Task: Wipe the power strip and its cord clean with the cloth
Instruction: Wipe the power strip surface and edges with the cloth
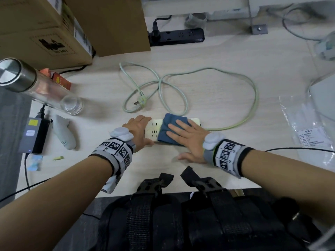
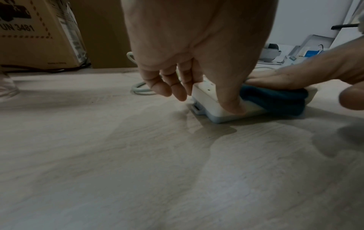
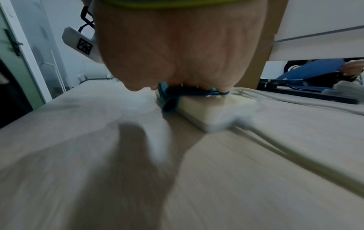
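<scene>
A white power strip (image 1: 154, 130) (image 2: 204, 99) (image 3: 204, 112) lies flat on the pale wooden table near the front edge. My left hand (image 1: 140, 131) (image 2: 197, 93) grips its left end, thumb on the near side and fingers on the far side. A folded blue cloth (image 1: 167, 128) (image 2: 275, 99) (image 3: 169, 99) covers the strip's middle and right part. My right hand (image 1: 188, 136) (image 3: 177, 65) presses flat on the cloth with straight fingers. The pale green cord (image 1: 235, 77) (image 3: 295, 149) leaves the strip's right end and loops over the table to its plug (image 1: 140, 100).
A clear bottle with a steel cap (image 1: 36, 87) lies at the left beside a black power adapter (image 1: 34, 134) and a grey controller (image 1: 64, 132). Cardboard boxes (image 1: 54, 28) and a black power strip (image 1: 177, 36) stand at the back. A plastic bag (image 1: 308, 127) lies at the right.
</scene>
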A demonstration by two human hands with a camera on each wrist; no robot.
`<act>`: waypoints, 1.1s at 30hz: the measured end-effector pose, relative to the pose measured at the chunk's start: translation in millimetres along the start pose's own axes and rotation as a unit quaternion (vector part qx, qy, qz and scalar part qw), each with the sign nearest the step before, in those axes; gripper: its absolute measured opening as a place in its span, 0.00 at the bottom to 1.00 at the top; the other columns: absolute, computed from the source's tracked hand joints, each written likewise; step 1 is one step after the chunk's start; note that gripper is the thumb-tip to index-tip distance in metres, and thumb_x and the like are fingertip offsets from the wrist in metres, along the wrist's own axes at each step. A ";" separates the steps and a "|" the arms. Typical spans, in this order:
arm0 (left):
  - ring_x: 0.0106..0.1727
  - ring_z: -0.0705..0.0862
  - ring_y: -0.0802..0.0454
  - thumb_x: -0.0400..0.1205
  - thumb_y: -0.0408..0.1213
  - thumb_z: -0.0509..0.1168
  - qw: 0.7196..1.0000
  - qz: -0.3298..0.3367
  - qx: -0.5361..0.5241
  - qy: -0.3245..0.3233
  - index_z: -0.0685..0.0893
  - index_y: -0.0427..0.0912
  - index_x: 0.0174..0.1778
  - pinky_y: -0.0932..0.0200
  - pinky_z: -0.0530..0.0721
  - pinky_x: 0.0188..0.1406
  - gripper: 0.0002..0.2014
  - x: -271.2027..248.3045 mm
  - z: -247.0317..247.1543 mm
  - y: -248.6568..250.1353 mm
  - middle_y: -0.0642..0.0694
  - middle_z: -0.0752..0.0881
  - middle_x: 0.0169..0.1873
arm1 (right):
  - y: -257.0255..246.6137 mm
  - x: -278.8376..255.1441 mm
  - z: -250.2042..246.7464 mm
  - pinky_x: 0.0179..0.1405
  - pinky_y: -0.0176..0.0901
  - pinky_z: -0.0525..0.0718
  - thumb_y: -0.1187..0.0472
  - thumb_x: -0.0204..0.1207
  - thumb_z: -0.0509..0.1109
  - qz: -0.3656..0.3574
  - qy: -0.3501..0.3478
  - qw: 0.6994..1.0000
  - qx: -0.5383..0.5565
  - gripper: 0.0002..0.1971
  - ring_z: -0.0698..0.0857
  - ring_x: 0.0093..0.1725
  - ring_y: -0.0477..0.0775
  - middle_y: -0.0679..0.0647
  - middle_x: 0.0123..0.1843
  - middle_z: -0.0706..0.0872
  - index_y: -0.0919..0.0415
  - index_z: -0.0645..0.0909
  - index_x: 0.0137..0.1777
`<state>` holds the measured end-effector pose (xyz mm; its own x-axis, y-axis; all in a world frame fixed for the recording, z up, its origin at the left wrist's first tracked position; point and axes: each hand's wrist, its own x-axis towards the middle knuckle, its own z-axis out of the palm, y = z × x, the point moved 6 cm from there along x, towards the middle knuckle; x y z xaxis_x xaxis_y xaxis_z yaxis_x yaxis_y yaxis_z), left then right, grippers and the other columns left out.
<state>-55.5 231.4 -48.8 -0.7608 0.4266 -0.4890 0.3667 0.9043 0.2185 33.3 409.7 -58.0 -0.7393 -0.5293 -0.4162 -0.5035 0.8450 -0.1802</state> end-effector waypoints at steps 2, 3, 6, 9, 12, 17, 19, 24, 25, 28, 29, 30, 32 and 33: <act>0.64 0.74 0.45 0.69 0.56 0.75 1.000 0.006 -0.001 0.000 0.64 0.50 0.76 0.46 0.76 0.60 0.42 -0.2 -0.6 1.4 0.51 0.72 0.71 | 23.2 -27.9 2.9 0.82 0.63 0.44 0.28 0.75 0.45 0.003 0.011 1.000 -0.001 0.42 0.40 0.84 0.57 0.49 0.85 0.41 0.50 0.43 0.84; 0.64 0.75 0.45 0.69 0.57 0.75 1.000 0.007 -0.003 -0.002 0.64 0.51 0.76 0.46 0.76 0.60 0.42 -0.4 -0.5 1.8 0.51 0.72 0.71 | 32.7 -39.3 6.1 0.81 0.65 0.48 0.28 0.76 0.46 0.006 0.004 1.000 -0.006 0.42 0.43 0.84 0.59 0.51 0.85 0.45 0.50 0.45 0.84; 0.64 0.74 0.46 0.69 0.57 0.75 1.000 0.006 -0.011 -0.005 0.63 0.52 0.76 0.46 0.76 0.60 0.42 -0.4 1.5 -1.1 0.52 0.72 0.71 | 38.3 -48.3 15.6 0.80 0.66 0.53 0.27 0.75 0.47 -0.007 -0.013 1.000 -0.015 0.43 0.49 0.84 0.63 0.54 0.85 0.52 0.52 0.49 0.84; 0.63 0.75 0.46 0.68 0.56 0.76 1.000 0.004 -0.018 0.001 0.64 0.52 0.75 0.47 0.77 0.59 0.43 0.3 3.1 -2.3 0.52 0.73 0.70 | 14.0 -26.9 9.9 0.81 0.65 0.48 0.24 0.72 0.46 -0.013 0.004 1.000 0.006 0.46 0.47 0.84 0.65 0.56 0.85 0.51 0.52 0.51 0.84; 0.63 0.76 0.45 0.67 0.56 0.77 1.000 0.001 -0.028 0.005 0.66 0.53 0.75 0.44 0.79 0.59 0.42 2.5 5.5 -3.4 0.51 0.73 0.69 | -16.8 11.2 3.8 0.81 0.62 0.38 0.22 0.70 0.44 -0.007 0.012 1.000 0.010 0.48 0.38 0.84 0.62 0.54 0.86 0.43 0.50 0.46 0.85; 0.59 0.78 0.43 0.65 0.63 0.74 0.999 0.009 -0.046 0.005 0.70 0.55 0.70 0.43 0.80 0.55 0.39 1.3 6.0 -1.9 0.50 0.76 0.64 | -36.2 38.5 -6.5 0.79 0.56 0.30 0.26 0.73 0.48 0.012 0.022 1.000 -0.001 0.45 0.36 0.84 0.57 0.49 0.86 0.41 0.49 0.44 0.84; 0.63 0.76 0.42 0.68 0.58 0.75 0.999 0.005 -0.034 0.012 0.68 0.52 0.74 0.43 0.78 0.59 0.40 -0.1 5.1 -1.0 0.49 0.74 0.69 | -23.3 19.8 -3.2 0.80 0.56 0.31 0.27 0.75 0.46 0.003 0.016 1.000 -0.007 0.43 0.35 0.83 0.55 0.47 0.85 0.38 0.48 0.41 0.84; 0.66 0.74 0.44 0.70 0.56 0.75 1.000 0.003 -0.022 0.001 0.63 0.50 0.77 0.45 0.77 0.62 0.43 -1.8 2.5 -1.0 0.51 0.71 0.72 | 35.3 -50.7 11.6 0.81 0.60 0.36 0.27 0.74 0.40 0.024 -0.022 0.999 -0.007 0.41 0.32 0.82 0.56 0.46 0.83 0.33 0.46 0.32 0.81; 0.66 0.74 0.45 0.70 0.56 0.75 1.000 0.003 -0.023 -0.002 0.62 0.50 0.78 0.45 0.76 0.62 0.43 -2.0 2.6 -0.6 0.51 0.71 0.73 | 41.9 -57.3 13.0 0.81 0.59 0.35 0.27 0.75 0.42 0.024 -0.031 0.999 -0.010 0.41 0.33 0.82 0.57 0.46 0.84 0.34 0.45 0.32 0.82; 0.66 0.73 0.45 0.69 0.56 0.75 1.000 0.004 -0.024 -0.006 0.62 0.51 0.78 0.46 0.76 0.62 0.44 -1.6 3.9 -1.3 0.52 0.70 0.73 | 36.4 -51.7 11.6 0.79 0.58 0.34 0.26 0.74 0.42 0.016 -0.037 0.999 -0.005 0.43 0.35 0.83 0.60 0.48 0.85 0.38 0.46 0.36 0.83; 0.66 0.73 0.45 0.69 0.56 0.76 1.000 0.005 -0.026 -0.005 0.62 0.51 0.78 0.46 0.76 0.62 0.44 -1.6 3.8 -1.0 0.52 0.70 0.73 | 29.2 -45.0 9.8 0.80 0.58 0.35 0.25 0.73 0.43 0.015 -0.030 0.999 0.001 0.43 0.34 0.83 0.61 0.49 0.85 0.38 0.46 0.37 0.83; 0.66 0.73 0.46 0.69 0.55 0.76 1.000 0.005 -0.028 -0.004 0.62 0.51 0.78 0.46 0.77 0.61 0.44 -1.0 4.1 -0.4 0.52 0.70 0.73 | 20.9 -35.8 7.7 0.80 0.59 0.35 0.24 0.73 0.43 0.015 -0.022 1.000 0.005 0.44 0.34 0.83 0.61 0.49 0.85 0.38 0.46 0.38 0.84; 0.66 0.74 0.45 0.68 0.55 0.77 0.999 0.001 -0.034 -0.005 0.63 0.51 0.77 0.45 0.77 0.62 0.44 0.7 5.0 -1.4 0.52 0.70 0.73 | 0.9 -9.6 3.4 0.81 0.60 0.35 0.22 0.71 0.44 0.015 -0.009 1.000 0.005 0.46 0.33 0.83 0.60 0.49 0.85 0.38 0.45 0.39 0.84; 0.66 0.74 0.45 0.68 0.55 0.76 0.999 -0.001 -0.035 -0.005 0.64 0.51 0.77 0.44 0.77 0.62 0.43 1.1 5.6 -1.8 0.51 0.70 0.73 | -11.2 5.1 0.1 0.81 0.59 0.34 0.22 0.70 0.45 0.013 -0.004 1.000 0.007 0.46 0.34 0.83 0.60 0.49 0.85 0.38 0.45 0.40 0.84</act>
<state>-53.9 230.2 -54.4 -0.7563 0.4247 -0.4976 0.3264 0.9041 0.2756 35.2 397.5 -58.2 -0.7488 -0.5067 -0.4273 -0.4781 0.8594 -0.1812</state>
